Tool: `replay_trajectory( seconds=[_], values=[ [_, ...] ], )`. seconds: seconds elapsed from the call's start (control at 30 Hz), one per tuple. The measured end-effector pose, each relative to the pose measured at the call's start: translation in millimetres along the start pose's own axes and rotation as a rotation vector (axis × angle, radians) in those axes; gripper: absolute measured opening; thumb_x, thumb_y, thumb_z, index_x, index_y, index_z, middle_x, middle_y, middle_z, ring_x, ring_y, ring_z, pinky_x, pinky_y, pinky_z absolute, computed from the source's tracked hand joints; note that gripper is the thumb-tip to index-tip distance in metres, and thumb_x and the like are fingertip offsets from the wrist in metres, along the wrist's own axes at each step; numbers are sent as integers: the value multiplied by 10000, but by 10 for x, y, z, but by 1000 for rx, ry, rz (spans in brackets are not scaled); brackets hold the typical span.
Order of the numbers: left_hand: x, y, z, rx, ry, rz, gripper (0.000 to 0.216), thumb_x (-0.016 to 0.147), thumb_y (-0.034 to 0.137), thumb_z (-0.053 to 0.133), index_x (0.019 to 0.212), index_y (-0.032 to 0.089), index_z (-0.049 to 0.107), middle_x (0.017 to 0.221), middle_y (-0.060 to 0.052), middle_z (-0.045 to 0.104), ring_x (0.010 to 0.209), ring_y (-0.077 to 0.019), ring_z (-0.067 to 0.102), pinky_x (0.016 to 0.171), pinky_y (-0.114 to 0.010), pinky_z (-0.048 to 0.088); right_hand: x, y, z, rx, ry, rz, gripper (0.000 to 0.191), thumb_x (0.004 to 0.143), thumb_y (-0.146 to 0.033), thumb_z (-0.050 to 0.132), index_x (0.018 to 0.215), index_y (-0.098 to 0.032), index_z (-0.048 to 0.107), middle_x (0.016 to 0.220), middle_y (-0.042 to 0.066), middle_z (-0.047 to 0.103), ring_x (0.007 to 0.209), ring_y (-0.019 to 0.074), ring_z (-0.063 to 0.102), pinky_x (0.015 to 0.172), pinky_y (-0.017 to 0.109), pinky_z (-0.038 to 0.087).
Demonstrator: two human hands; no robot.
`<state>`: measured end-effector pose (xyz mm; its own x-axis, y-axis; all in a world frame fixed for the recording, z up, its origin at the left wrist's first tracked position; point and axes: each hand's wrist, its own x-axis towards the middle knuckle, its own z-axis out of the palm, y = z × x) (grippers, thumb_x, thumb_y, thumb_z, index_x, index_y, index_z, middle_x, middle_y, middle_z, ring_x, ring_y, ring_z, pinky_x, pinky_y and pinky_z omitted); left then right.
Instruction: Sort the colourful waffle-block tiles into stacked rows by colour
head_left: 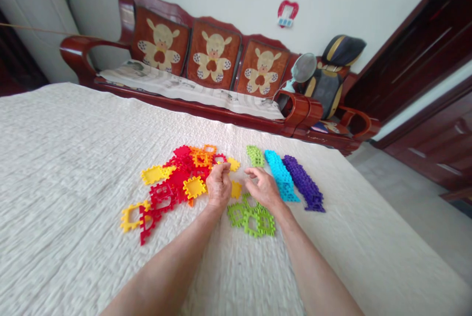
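Left hand (218, 187) fingers pinch, seemingly, a yellow tile (233, 163); right hand (262, 187) curls loosely, holding nothing (green tiles (252, 216) below), on the bed (66, 158).

Tons of bare bedspread (73, 158) on the left and up front, so hands pass easily there. Past the fingers it's crowded: the red-yellow tile heap (177, 178), green tiles (252, 215), then blue stack (282, 176) and purple stack (304, 183) just beside each other.
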<state>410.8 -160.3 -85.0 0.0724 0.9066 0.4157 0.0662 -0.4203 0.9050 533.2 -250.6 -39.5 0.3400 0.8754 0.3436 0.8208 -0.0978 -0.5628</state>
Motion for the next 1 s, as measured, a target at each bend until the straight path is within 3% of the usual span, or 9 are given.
replay_trajectory(
  seconds=[0.2,0.33,0.47,0.6,0.7,0.87,1.0],
  values=[
    [5,-7,-21,32,-73,11,226,798,182,458,862,184,676,830,-42,714,791,-148,665,796,-276,519,-343,21,-259,-183,-139,108,297,753,-280,608,1030,-174,628,1020,89,655,962,210,610,857,341,468],
    [0,-31,-19,56,-85,28,246,811,198,444,887,183,677,849,-40,716,812,-148,663,814,-281,518,-441,-69,-221,-323,-132,195,391,713,-433,686,1005,-178,633,983,95,629,975,239,588,862,357,450],
    [-1,-20,-25,74,-83,27,244,810,192,442,886,189,674,842,-30,717,817,-142,666,814,-270,518,-450,-133,-148,-351,-168,189,377,699,-388,706,1001,-175,634,946,76,594,943,227,582,854,339,445],
    [0,25,-45,89,-97,18,244,802,181,440,875,184,673,844,-36,723,808,-150,673,795,-273,522,-435,-132,-99,-256,-180,152,273,713,-236,666,978,-174,643,951,63,600,950,200,584,877,317,446],
    [0,43,-53,90,-95,23,248,792,170,440,874,180,673,842,-37,726,801,-152,673,788,-276,521,-417,-130,-45,-174,-128,130,307,686,-184,644,993,-165,649,964,65,605,940,195,591,875,321,458],
    [0,64,-58,98,-108,47,249,807,176,434,873,178,674,841,-39,720,793,-146,661,792,-273,516,-371,-46,14,20,26,137,296,642,-221,645,934,-172,658,932,55,615,884,194,603,851,336,475],
    [-26,154,-87,121,-206,112,224,836,247,465,866,186,679,843,-43,706,786,-147,645,776,-265,508,-335,105,33,274,159,233,313,708,-347,618,970,-175,607,912,49,655,841,198,608,804,351,490]
  ],
)
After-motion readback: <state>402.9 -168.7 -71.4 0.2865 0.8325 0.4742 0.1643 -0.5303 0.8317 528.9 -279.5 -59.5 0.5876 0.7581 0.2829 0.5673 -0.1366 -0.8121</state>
